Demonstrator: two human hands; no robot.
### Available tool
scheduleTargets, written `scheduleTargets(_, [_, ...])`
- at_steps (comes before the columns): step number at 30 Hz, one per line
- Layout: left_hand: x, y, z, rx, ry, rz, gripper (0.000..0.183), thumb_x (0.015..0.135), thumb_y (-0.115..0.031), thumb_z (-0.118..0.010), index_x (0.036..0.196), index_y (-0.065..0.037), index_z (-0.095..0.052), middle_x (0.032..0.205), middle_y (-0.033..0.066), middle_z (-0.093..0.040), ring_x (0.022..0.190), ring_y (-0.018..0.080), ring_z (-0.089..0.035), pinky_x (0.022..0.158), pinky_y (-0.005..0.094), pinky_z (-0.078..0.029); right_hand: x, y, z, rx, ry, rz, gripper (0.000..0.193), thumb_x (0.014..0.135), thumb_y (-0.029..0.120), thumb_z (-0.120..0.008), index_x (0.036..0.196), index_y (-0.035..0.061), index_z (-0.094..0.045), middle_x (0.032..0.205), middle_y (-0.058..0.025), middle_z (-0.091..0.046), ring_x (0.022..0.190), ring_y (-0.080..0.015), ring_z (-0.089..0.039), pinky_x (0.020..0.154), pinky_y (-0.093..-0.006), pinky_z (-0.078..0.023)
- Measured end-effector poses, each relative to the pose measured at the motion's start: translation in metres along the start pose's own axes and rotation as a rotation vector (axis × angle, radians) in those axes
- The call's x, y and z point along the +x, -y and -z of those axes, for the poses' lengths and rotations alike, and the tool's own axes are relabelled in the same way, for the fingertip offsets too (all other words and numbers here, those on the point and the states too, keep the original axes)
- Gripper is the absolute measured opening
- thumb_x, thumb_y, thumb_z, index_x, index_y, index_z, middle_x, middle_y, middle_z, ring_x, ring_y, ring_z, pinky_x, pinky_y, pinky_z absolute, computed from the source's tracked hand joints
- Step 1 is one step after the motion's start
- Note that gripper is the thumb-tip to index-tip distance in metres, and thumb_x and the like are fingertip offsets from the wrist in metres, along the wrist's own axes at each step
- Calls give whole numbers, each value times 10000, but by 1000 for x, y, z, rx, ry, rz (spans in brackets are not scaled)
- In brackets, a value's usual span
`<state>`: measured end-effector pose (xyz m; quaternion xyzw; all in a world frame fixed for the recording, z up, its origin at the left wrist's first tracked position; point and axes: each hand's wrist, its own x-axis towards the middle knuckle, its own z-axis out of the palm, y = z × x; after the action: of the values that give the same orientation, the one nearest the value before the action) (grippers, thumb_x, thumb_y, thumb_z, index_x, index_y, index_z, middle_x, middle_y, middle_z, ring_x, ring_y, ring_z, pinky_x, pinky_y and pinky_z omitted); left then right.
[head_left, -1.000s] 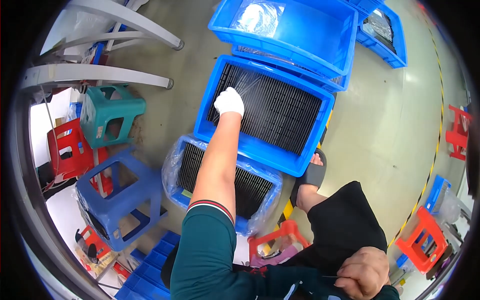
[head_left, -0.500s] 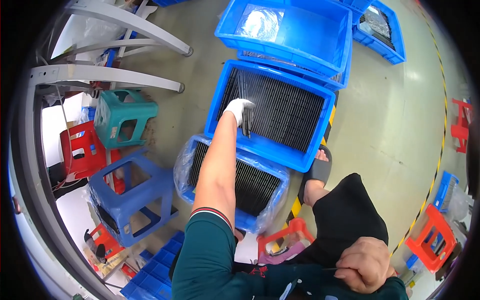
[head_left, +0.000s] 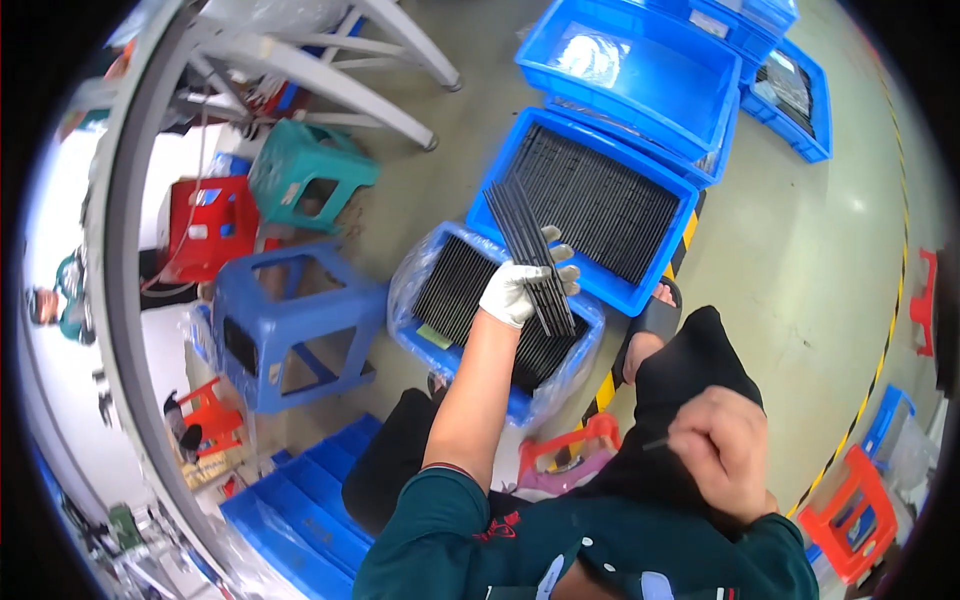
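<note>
My left hand point(head_left: 513, 294), in a white glove, is closed around several thin black strips point(head_left: 522, 235), held as a slanting bundle. The bundle is over the near edge of a blue bin point(head_left: 669, 252) packed with rows of similar black strips point(head_left: 600, 200). Below my hand is a second blue bin lined with clear plastic point(head_left: 405, 285), also filled with black strips point(head_left: 455, 290). My bare right hand point(head_left: 722, 450) is closed above my right thigh. A short thin dark piece point(head_left: 656, 443) sticks out of its fingers; blur hides what it is.
An upper blue bin point(head_left: 640, 75) with clear plastic inside stands beyond. Blue point(head_left: 300, 325), green point(head_left: 310, 180) and red stools point(head_left: 210, 230) are at the left, near a table's grey legs point(head_left: 340, 95). A red stool point(head_left: 855, 515) stands at lower right.
My left hand has drawn the black strips out of the far bin and toward me, over the nearer bin. My right hand has risen slightly and stays closed. The view has shifted left.
</note>
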<state>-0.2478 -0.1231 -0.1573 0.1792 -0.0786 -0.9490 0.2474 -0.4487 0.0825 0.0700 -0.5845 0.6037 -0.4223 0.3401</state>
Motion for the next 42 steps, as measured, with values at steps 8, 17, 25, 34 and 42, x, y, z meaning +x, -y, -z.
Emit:
scheduleTargets(8, [-142, 17, -72, -27, 38, -102, 537, 799, -65, -698, 1277, -86, -454, 1151, 135, -564, 1062, 369, -576, 902, 557, -477, 2, 10, -46, 387, -80, -285, 71, 866, 68, -590, 810, 23, -597, 684, 30, -550, 614, -39, -493, 552, -199, -410])
scheduleTargets(17, [-257, 56, -112, -51, 12, -321, 595, 802, -85, -692, 1326, -79, -411, 1261, 191, -518, 1064, 427, -575, 879, 554, -495, 34, 16, -98, 473, 4, -165, 198, 928, 226, -577, 821, 62, -605, 689, 14, -576, 575, -45, -478, 526, -200, -387])
scheduleTargets(25, [-321, 105, -161, 29, 15, -327, 644, 824, -105, -673, 1386, -98, -359, 1314, 173, -486, 1121, 420, -550, 898, 557, -477, 82, 90, -162, 779, 509, -82, 295, 939, 340, -562, 1013, 58, -601, 1061, -88, -664, 1002, -190, -610, 866, -330, -461])
scheduleTargets(34, [-343, 128, -166, -283, 203, -230, 443, 875, -139, -585, 1287, -47, -453, 1272, 222, -512, 1122, 450, -535, 922, 605, -449, 71, 142, -246, 324, 1514, 5, 267, 894, 314, -625, 814, 60, -645, 1030, -131, -685, 867, -135, -589, 808, -281, -458])
scheduleTargets(42, [-343, 128, -150, -266, 122, -201, 476, 885, -182, -600, 1286, -13, -407, 1285, 217, -487, 1147, 424, -517, 988, 577, -403, 75, 117, -259, 210, 1634, -46, 256, 896, 271, -610, 847, 20, -617, 1047, -149, -669, 939, -157, -600, 777, -263, -461])
